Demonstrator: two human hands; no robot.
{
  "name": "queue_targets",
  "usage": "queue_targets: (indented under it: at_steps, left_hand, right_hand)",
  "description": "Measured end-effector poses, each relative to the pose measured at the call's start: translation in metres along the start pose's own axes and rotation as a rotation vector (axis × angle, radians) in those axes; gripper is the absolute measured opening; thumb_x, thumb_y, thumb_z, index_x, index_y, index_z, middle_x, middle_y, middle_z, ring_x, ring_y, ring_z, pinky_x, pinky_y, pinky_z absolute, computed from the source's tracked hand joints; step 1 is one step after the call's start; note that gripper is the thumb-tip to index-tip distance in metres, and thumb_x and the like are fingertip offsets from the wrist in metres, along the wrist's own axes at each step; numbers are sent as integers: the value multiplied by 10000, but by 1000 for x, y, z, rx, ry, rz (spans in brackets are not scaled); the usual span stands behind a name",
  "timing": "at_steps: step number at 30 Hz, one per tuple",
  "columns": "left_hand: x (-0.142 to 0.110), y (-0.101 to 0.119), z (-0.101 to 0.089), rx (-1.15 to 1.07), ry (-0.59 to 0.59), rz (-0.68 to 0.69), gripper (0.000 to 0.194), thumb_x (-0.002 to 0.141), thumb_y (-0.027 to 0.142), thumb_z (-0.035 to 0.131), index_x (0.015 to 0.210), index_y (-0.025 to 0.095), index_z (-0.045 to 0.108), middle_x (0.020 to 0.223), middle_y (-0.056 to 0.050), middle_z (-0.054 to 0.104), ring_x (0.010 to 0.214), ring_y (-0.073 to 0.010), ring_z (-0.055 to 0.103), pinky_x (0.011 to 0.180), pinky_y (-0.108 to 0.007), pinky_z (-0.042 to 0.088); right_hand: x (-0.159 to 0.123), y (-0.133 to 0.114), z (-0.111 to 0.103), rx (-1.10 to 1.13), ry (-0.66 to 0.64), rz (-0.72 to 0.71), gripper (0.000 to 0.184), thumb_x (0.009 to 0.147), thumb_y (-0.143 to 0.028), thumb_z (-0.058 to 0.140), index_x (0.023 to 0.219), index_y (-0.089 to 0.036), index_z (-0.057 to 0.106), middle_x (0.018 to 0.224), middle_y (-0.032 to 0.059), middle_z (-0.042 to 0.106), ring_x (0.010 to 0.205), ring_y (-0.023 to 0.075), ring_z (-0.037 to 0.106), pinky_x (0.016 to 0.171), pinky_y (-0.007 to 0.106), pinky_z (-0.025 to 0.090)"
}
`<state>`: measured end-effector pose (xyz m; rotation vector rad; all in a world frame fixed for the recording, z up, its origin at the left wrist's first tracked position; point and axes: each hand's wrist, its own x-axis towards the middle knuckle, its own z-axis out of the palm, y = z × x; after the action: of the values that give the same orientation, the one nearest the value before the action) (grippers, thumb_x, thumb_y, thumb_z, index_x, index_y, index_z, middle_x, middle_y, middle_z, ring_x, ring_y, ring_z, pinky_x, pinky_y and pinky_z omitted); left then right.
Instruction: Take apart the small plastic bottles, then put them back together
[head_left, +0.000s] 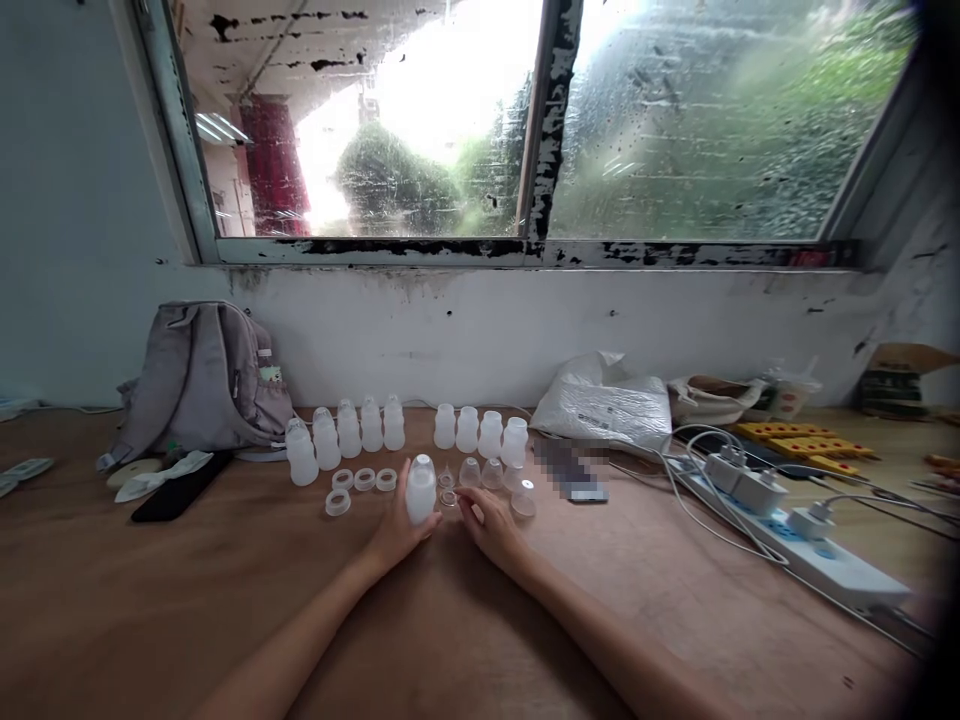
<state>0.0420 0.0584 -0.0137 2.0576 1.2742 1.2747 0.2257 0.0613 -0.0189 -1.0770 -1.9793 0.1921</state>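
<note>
My left hand grips a small translucent white bottle that stands on the wooden table. My right hand rests just to its right, fingertips touching a small clear nipple piece. Behind them stand two rows of the same white bottles, one on the left and one on the right. Several white rings lie left of the held bottle. Clear nipple pieces and a cap lie between the right row and my right hand.
A grey backpack leans against the wall at the left, with a black phone in front of it. A white plastic bag, a power strip with plugs and cables and yellow parts fill the right side.
</note>
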Motion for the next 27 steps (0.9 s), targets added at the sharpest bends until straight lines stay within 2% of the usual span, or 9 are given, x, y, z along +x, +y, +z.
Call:
queue_targets:
  at_steps: [3,7,9,11,14,17,20,23,27]
  left_hand:
    - [-5,5,-3,2,-135,-16,389,657,345,610,974,170,468,823,-45,604,742,-191,580,684,-304,459]
    - [-13,14,-2,151,-56,98,297,663,284,567,917,180,452,803,-38,573,708,-180,556,626,-280,439]
    - [-15,16,0,265,-26,148,310,618,242,573,900,187,455,817,-40,566,743,-198,547,640,-291,428]
    - [-17,15,3,374,-15,194,322,579,203,569,883,184,463,807,-43,568,750,-211,538,645,-299,416]
    - [-18,11,5,482,-12,265,288,594,186,536,874,170,469,769,-49,575,711,-209,535,621,-300,396]
    - [-19,9,6,545,-30,338,214,663,243,500,863,170,480,742,-51,578,672,-212,534,596,-310,382]
    - [-20,11,5,567,-66,399,215,676,270,484,868,174,490,746,-55,583,674,-217,542,602,-316,382]
    - [-20,18,2,514,-131,392,323,611,261,517,919,173,480,781,-53,591,697,-218,554,612,-309,399]
    - [-21,37,-7,445,-193,343,390,570,238,522,952,183,465,797,-38,595,705,-211,563,611,-293,412]
  right_hand:
    - [3,-11,-9,158,-16,101,232,835,-294,415,978,-187,563,790,49,636,683,169,581,647,288,449]
    - [8,-25,-25,453,14,188,328,869,-386,323,1006,-180,538,788,46,616,626,141,575,593,258,458]
    - [9,-30,-32,494,33,213,381,880,-410,256,1015,-177,526,788,46,599,562,124,560,532,244,446]
    - [9,-34,-38,398,38,198,398,883,-417,229,1014,-182,523,762,33,581,493,108,528,488,233,412]
    - [5,-42,-43,139,-9,89,349,873,-404,283,950,-184,543,667,10,562,503,117,514,522,234,375]
    - [-1,-50,-41,-17,-96,9,285,840,-402,374,901,-183,545,586,-3,552,524,132,512,520,224,340]
    - [-4,-50,-35,-101,-127,-15,248,836,-369,388,811,-176,540,545,-7,542,480,116,490,488,210,301]
    - [-1,-44,-36,-196,-111,-68,295,853,-302,337,648,-168,503,498,2,517,439,103,463,462,218,257]
    - [4,-42,-46,-198,-102,-152,332,854,-255,300,577,-170,461,471,4,487,411,92,426,451,227,238]
